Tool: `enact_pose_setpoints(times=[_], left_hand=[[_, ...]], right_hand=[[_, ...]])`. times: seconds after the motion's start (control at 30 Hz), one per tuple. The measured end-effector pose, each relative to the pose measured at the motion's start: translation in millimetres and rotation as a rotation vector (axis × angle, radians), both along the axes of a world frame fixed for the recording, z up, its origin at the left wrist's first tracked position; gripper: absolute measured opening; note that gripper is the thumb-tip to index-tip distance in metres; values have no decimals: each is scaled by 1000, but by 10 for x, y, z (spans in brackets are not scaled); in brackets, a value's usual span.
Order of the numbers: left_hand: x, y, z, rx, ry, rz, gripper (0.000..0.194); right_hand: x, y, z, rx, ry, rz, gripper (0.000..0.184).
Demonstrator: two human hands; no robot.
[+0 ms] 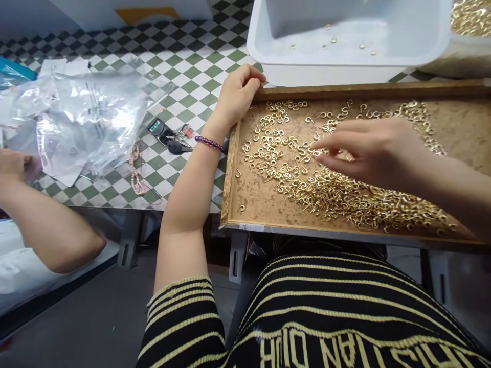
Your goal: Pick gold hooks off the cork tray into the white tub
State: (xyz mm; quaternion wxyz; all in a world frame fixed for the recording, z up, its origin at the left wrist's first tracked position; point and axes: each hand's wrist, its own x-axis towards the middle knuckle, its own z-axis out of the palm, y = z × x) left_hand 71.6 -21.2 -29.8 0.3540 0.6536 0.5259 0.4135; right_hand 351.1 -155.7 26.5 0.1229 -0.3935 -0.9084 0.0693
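A shallow wooden tray (229,189) holds many small gold-coloured screw hooks (333,197), heaped thickest along its near side. My left hand (241,91) lies at the tray's far left corner with its fingers curled in. Whether anything is inside that curl is hidden. Over the middle of the tray hovers my right hand (378,148), slightly blurred, thumb and forefinger brought together in a pinch just above the hooks. What may be between those fingertips is too small to make out.
A light grey plastic bin (345,56) with a few small gold pieces stands behind the tray; more gold pieces (471,18) are at far right. Leftward on the checkered table lie keys (178,147), a bead string (135,171) and clear plastic bags (92,112). Another person's arm (49,220) reaches in.
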Motion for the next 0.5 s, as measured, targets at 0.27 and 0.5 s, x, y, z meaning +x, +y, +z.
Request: enact_pose_setpoints(times=[0.27,0.5], left_hand=[[22,-27,89,-23,102,-2,26],[37,-57,111,-36,193,16,27]], right_hand=[[-156,-45,-322,-261,-108,91,36],[-12,76,-104,-170,2,-59,42]])
